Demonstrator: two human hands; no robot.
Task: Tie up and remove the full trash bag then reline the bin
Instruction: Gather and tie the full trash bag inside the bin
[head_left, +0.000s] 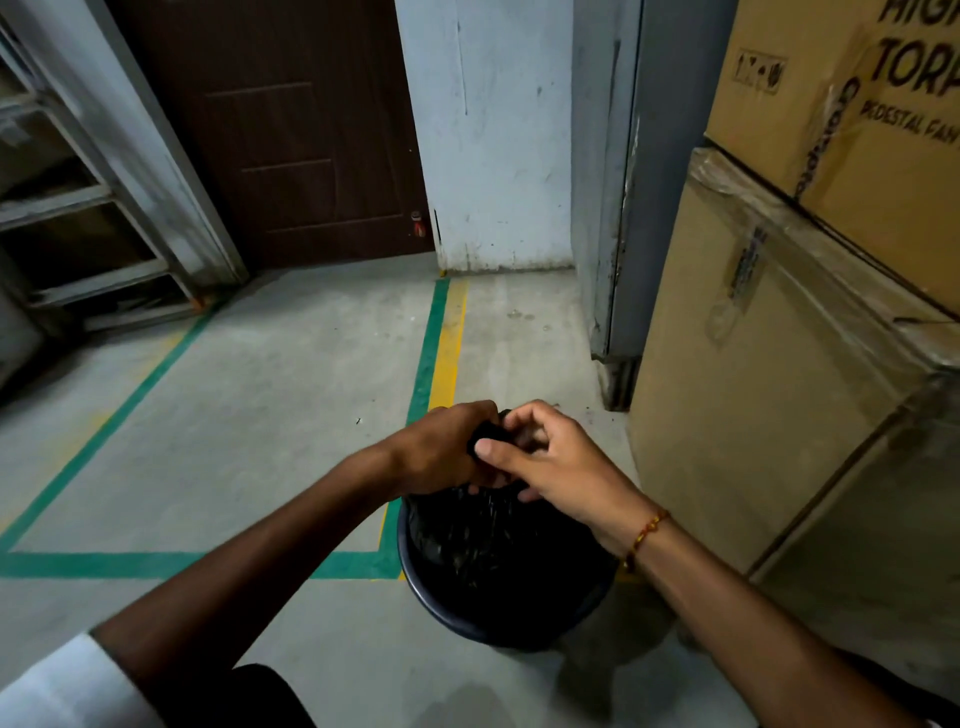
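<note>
A round dark bin (431, 597) stands on the concrete floor just below my hands. Inside it sits a full black trash bag (488, 540), its top gathered into a bunch above the rim. My left hand (441, 449) is closed around the gathered neck of the bag. My right hand (550, 462) pinches the same bunch from the right, thumb across the front. Both hands touch each other over the bag's top, which they mostly hide. A red-and-yellow thread circles my right wrist.
Stacked cardboard boxes (779, 364) stand close on the right of the bin. A grey door frame (613, 208) and white wall lie behind. A brown door (291, 130) is at the back, a metal rack (78, 208) at left. Green and yellow floor lines (436, 338) cross the concrete.
</note>
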